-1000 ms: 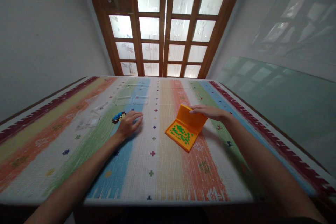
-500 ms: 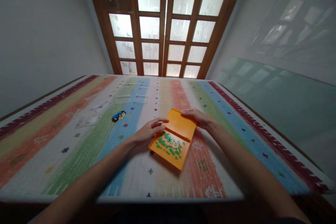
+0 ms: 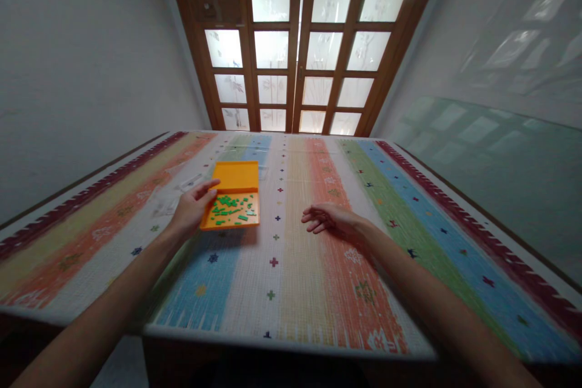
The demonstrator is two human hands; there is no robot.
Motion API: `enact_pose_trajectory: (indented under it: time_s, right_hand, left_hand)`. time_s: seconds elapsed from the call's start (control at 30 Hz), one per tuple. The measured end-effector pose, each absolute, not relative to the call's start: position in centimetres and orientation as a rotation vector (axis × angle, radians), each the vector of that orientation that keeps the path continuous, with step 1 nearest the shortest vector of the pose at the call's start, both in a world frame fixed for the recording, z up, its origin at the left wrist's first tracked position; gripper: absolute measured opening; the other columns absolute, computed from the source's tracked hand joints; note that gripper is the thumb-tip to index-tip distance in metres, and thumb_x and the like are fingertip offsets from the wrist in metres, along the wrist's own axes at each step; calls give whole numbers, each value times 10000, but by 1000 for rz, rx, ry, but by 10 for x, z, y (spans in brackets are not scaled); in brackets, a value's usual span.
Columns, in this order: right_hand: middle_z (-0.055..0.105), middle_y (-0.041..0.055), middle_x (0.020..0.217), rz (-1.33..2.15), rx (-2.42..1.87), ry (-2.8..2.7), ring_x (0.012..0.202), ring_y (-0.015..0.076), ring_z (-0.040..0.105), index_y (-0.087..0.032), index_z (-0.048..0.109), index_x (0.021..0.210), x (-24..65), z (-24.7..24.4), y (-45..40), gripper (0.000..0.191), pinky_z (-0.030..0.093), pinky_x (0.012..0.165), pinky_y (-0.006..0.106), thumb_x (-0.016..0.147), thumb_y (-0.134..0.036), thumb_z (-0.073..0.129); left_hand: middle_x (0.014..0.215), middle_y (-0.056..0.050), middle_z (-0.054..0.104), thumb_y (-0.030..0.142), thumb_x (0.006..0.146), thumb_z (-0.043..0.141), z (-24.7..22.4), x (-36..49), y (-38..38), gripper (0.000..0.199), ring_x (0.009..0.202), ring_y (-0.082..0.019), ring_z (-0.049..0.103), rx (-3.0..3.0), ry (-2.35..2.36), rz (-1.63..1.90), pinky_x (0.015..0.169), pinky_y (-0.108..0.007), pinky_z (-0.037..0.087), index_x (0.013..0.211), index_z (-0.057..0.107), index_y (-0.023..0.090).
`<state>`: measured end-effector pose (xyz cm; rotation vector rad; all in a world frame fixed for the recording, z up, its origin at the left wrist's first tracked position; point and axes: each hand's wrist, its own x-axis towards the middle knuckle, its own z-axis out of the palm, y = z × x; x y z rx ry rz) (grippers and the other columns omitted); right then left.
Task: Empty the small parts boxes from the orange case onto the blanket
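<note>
An orange hinged box [image 3: 236, 176] is opened out flat, with several small green pieces [image 3: 230, 201], like toy bricks, scattered in its nearer half. My left hand [image 3: 191, 209] grips the box by its left edge, thumb over the rim and the other fingers partly hidden behind it. The box is over the left part of the table and covers the spot where a small dark-and-blue pile lay. Over the orange stripe, apart from the box, my right hand [image 3: 328, 220] holds nothing, its fingers loosely bent and apart.
A striped, patterned cloth [image 3: 300, 291] covers the table. Clear plastic trays or packaging [image 3: 166, 203] lie left of the box, partly hidden by my left hand. A brown-framed glass door [image 3: 295, 42] stands beyond the far edge, with a glass panel [image 3: 482, 133] at the right.
My left hand has carried the orange box leftward and away from me. My right hand has let go of the box and stays near the middle. The view has shifted slightly.
</note>
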<state>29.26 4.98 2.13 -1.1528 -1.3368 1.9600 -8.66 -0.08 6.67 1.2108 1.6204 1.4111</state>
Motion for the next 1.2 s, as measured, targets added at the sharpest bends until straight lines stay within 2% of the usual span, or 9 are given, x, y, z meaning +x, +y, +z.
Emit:
enact_pose_trajectory:
  time_s: [0.1,0.2,0.37,0.53,0.7,0.87,0.97,1.07,1.2]
  right_hand:
    - [769,133,1051,1928,-1127,-1380,776,169,739,-171,708,949,293,15,47,257,617,708,263,960,-398,590]
    - [764,125,1051,1912,-1109,-1406,787,166,738,-175,715,957,295,14,47,257,616,729,266,950,-405,600]
    - [757,129,1059,1846,-1084,-1462,794,171,731,-175,723,959,295,10,46,281,614,729,279,896,-444,671]
    - [754,110,991,1688,-1095,-1535,720,157,703,-186,707,884,291,0,43,338,592,666,279,799,-506,771]
    - [753,105,982,1659,-1082,-1573,722,158,700,-189,698,874,290,-2,42,373,579,667,286,779,-544,768]
    - [749,100,946,1642,-1087,-1557,715,159,699,-180,700,850,289,1,40,397,570,656,286,758,-559,775]
    - [746,96,899,1639,-1085,-1536,707,166,701,-178,698,823,289,2,37,415,569,648,289,738,-575,782]
    - [749,104,872,1617,-1094,-1523,707,180,705,-179,689,805,288,3,34,411,564,639,300,738,-575,776]
    - [744,95,842,1412,-1103,-1482,763,215,718,-192,687,797,286,-1,30,388,560,653,320,767,-577,723]
  left_hand:
    - [1067,-89,795,280,847,661,70,-119,8,353,857,-219,761,1343,1895,1548,811,-357,638,1175,741,174]
    - [1144,-112,776,264,857,638,72,-140,15,368,915,-236,760,1414,2048,1618,874,-400,632,1200,726,162]
    - [1217,-135,748,268,889,583,74,-152,25,369,1011,-252,743,1551,2228,1680,965,-400,596,1220,701,153]
    - [1252,-148,726,257,896,539,76,-151,35,358,1153,-274,694,1721,2305,1740,1072,-425,524,1198,685,132]
    - [1258,-150,713,245,896,522,75,-155,44,347,1197,-284,671,1828,2324,1696,1128,-443,476,1189,675,140]
    - [1252,-166,709,239,918,498,73,-155,46,336,1221,-310,651,1969,2274,1602,1154,-501,438,1192,664,140]
    - [1254,-148,703,243,933,494,72,-153,46,319,1271,-312,620,2033,2206,1563,1163,-507,422,1199,657,178]
    - [1249,-173,694,255,944,480,72,-150,46,319,1265,-329,621,2144,2151,1509,1147,-507,434,1196,655,166]
    - [1214,-171,697,260,951,472,71,-146,47,318,1216,-338,643,2251,2109,1430,1114,-514,458,1201,648,171]
